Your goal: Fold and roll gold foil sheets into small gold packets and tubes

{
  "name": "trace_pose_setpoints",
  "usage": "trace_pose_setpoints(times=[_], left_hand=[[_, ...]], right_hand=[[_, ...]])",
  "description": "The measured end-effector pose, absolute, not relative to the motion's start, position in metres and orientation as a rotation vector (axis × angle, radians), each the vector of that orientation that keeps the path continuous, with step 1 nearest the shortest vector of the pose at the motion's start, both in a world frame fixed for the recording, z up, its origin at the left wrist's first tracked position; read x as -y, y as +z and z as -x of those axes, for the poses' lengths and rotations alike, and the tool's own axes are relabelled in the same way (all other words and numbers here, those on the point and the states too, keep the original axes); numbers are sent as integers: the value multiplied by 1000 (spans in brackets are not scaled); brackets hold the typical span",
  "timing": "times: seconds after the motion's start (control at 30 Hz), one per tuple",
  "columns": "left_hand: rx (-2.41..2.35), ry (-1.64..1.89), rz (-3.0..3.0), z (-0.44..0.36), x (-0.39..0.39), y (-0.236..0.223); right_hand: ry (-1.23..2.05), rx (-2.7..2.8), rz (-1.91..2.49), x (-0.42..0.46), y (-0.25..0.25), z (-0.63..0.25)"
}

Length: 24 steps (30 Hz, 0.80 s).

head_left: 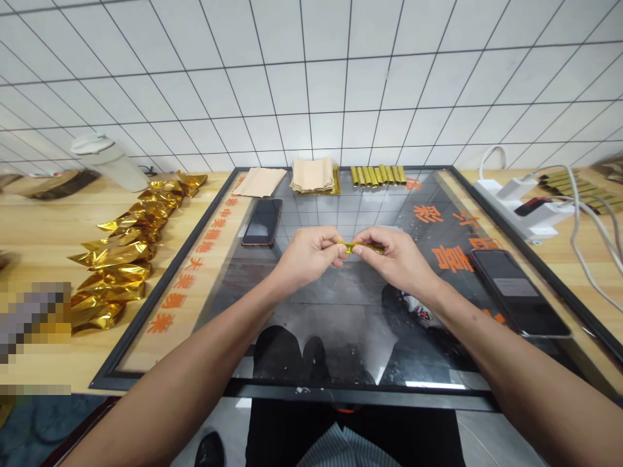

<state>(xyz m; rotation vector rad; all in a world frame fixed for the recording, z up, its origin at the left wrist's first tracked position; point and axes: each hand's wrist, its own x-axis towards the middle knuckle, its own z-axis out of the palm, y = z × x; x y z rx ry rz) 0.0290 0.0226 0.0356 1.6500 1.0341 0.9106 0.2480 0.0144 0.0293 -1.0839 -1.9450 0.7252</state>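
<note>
A thin gold foil roll (349,248) is held level over the glass panel, pinched at both ends. My left hand (316,251) is closed on its left end, thumb and forefinger pressed together. On the right part, my right hand (385,253) grips it in the same way, and its fingers cover much of the roll. Beyond my hands, a row of similar gold rolls (378,176) lies along the panel's far edge. Left of that row sits a stack of tan paper sheets (312,176) over gold foil, with another tan sheet pile (260,181) farther left.
Phones lie on the glass, a smaller phone (262,222) at left and a larger phone (520,292) at right. Crumpled gold foil pieces (124,250) line the wooden table's left. A white power strip (516,206) with cables stands right. A tiled wall (321,84) closes the back.
</note>
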Motion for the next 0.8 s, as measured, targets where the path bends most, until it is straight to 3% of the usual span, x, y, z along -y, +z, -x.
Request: trace_pose_setpoints(times=[0.8], left_hand=[[-1003,878,-1747,-30,-25,31]], right_hand=[[683,2091,1087,-8,30,-246]])
